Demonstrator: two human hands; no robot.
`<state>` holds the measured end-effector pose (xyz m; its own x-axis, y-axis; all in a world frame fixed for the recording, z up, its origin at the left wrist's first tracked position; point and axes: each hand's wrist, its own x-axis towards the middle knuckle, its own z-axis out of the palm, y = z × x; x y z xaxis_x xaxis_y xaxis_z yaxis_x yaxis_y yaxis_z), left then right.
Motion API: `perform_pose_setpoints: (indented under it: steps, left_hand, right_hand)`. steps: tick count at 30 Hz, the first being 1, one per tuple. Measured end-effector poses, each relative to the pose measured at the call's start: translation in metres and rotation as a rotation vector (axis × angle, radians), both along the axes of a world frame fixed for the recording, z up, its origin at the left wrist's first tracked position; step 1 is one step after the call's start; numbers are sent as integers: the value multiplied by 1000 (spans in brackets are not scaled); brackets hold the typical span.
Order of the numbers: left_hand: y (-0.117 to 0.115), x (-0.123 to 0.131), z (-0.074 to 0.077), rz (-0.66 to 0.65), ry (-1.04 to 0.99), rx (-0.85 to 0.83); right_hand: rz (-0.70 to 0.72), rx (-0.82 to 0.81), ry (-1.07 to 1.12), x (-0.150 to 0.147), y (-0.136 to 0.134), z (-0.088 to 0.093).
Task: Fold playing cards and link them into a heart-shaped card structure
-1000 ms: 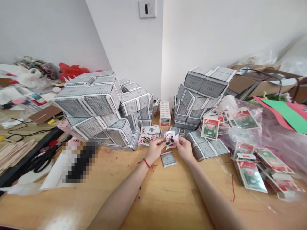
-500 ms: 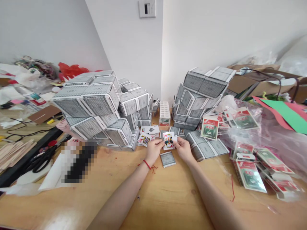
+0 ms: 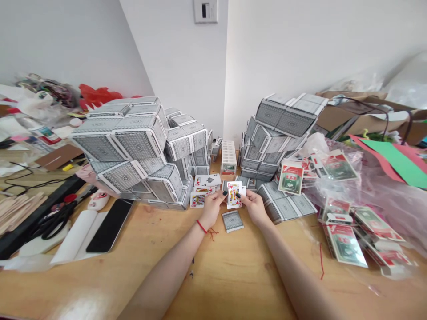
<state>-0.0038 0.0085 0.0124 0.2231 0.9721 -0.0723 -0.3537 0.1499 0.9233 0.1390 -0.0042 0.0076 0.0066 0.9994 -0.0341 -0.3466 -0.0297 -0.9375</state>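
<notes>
White walls (image 3: 283, 58) fill the frame's top. At centre, the right hand (image 3: 256, 207) pinches playing cards (image 3: 232, 201); the left hand (image 3: 212, 210) is at their left edge, grip unclear

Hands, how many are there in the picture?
2. The left hand is by the left edge of the face-up cards, and the right hand grips their right side. No other hands show.
</notes>
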Motion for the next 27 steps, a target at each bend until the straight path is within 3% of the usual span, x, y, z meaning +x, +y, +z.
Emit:
perform_pose_setpoints:
  steps: [7,13,20,27]
  left_hand:
    - [2,0,-1,-25,-13,-49]
    - [4,-3,-1,-27,86,24]
    - [1,-1,-2,97,300,128]
    - [-8,9,-6,334,638,327]
  right_hand:
    - [16,-5,-22,2,-1,2]
    - [13,-22,-39,2,-1,-1]
    - [-3,-13,-58,-1,-3,1]
    - [23,-26,-112,-14,-7,2]
